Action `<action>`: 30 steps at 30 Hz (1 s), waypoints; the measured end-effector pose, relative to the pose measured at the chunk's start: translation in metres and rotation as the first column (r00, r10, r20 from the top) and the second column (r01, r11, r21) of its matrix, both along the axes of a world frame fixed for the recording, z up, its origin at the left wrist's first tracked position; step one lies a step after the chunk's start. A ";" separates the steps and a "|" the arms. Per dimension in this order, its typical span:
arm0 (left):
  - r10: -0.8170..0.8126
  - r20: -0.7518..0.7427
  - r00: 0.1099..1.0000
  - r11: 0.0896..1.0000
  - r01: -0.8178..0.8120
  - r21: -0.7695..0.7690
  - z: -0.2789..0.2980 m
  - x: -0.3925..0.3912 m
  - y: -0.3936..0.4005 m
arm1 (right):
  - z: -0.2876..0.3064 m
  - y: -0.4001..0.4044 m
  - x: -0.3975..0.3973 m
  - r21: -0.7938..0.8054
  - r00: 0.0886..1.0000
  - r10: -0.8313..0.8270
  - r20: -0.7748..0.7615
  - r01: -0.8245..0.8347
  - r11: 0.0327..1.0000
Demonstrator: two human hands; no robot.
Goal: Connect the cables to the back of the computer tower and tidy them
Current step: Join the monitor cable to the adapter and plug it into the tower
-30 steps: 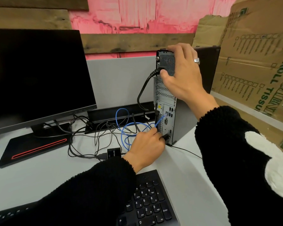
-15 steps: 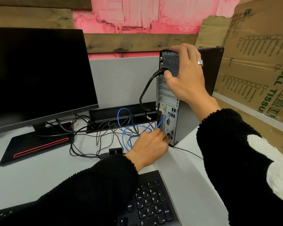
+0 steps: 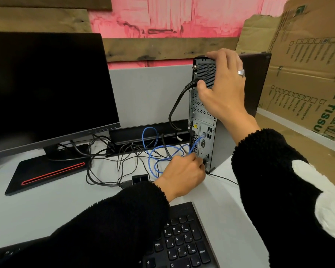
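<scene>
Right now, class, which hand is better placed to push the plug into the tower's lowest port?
The left hand: it grips a plug at the tower's bottom ports, while the right hand braces the top.

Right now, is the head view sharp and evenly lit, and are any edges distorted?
Head view: soft, even light, no hard shadows or glare, the monitor plain black. The tower ports and both hands are fairly sharp. Wide-angle bending shows at the frame's sides, and the keyboard is cropped at the bottom.
</scene>
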State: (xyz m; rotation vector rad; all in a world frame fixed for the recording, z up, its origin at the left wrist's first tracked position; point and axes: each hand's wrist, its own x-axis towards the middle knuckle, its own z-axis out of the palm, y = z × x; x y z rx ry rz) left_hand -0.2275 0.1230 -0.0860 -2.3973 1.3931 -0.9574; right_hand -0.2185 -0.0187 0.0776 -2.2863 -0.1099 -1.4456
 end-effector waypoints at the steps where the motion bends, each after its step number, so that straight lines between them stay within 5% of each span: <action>1: -0.003 0.001 1.000 1.000 0.003 -0.005 -0.001 0.000 -0.001 | 0.000 0.000 0.000 0.004 1.000 0.000 0.005 0.000 1.000; 16: -0.125 0.044 0.991 0.974 0.131 -0.183 -0.009 0.003 -0.012 | -0.002 0.011 0.007 0.091 0.996 -0.036 0.079 0.029 0.995; 30: -0.062 0.031 0.998 0.975 0.067 -0.213 -0.005 0.000 -0.017 | -0.003 0.010 0.007 0.090 0.996 -0.029 0.086 0.021 0.996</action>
